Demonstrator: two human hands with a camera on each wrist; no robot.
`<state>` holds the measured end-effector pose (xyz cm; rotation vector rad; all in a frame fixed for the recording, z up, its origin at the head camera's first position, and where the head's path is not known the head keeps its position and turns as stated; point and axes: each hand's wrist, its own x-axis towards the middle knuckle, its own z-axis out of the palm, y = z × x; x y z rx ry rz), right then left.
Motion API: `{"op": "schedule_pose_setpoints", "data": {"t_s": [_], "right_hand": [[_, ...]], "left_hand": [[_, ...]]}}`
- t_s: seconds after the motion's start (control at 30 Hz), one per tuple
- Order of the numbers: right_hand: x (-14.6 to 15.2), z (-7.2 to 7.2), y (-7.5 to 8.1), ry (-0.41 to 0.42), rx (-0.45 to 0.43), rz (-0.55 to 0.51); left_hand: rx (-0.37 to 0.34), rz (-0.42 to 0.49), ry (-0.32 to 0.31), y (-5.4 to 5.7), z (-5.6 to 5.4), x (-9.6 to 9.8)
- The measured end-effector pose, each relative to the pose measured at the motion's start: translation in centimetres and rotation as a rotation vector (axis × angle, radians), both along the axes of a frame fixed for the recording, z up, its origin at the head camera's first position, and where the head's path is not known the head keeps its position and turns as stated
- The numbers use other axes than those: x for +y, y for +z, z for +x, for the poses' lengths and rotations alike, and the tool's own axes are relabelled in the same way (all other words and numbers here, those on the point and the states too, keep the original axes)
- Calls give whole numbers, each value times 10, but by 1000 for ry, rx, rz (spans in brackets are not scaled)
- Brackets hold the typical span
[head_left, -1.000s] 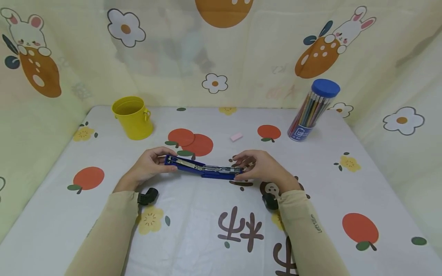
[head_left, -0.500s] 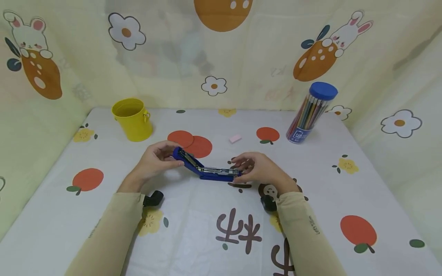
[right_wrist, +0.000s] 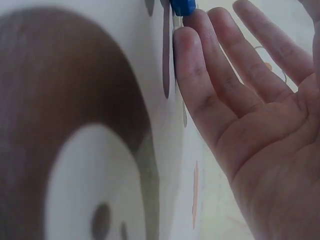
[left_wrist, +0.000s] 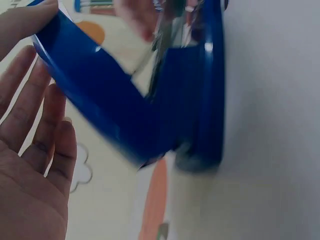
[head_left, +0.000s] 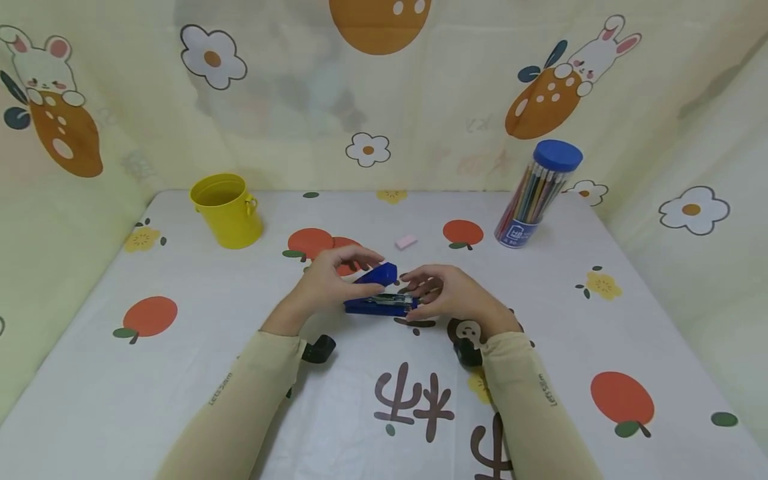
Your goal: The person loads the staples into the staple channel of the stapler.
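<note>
A blue stapler (head_left: 375, 309) rests on the table with its top arm (head_left: 381, 274) raised at an angle over the base. The metal staple track (head_left: 389, 299) shows between the two halves. My left hand (head_left: 327, 287) pinches the raised arm near its tip, thumb on the near side and fingers behind. In the left wrist view the stapler's hinge end (left_wrist: 192, 157) is close and blurred. My right hand (head_left: 453, 297) holds the base's right end between thumb and fingers. In the right wrist view its fingertips (right_wrist: 189, 42) lie right at the blue end.
Behind the stapler lies a small pink eraser (head_left: 405, 243). At the back left stands a yellow bucket (head_left: 231, 217). A blue-lidded tub of pencils (head_left: 531, 193) stands at the back right. The table wears a fruit-printed cloth (head_left: 336, 413), with a printed curtain (head_left: 288, 87) behind.
My left hand has swung the stapler's top arm up and over from the left toward the right, folding it above the base. My right hand has stayed at the base's right end.
</note>
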<state>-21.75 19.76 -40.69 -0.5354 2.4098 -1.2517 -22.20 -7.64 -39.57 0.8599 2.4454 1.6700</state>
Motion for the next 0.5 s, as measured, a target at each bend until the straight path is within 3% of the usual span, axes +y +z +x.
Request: {"op": "schedule_pose_setpoints", "data": {"t_s": [0.23, 0.5], "right_hand": [[5, -1, 1, -21, -35, -25], [13, 1, 5, -31, -10, -43]], "left_hand": [[-22, -32, -34, -12, 2, 15], [-44, -75, -49, -24, 0, 21]]}}
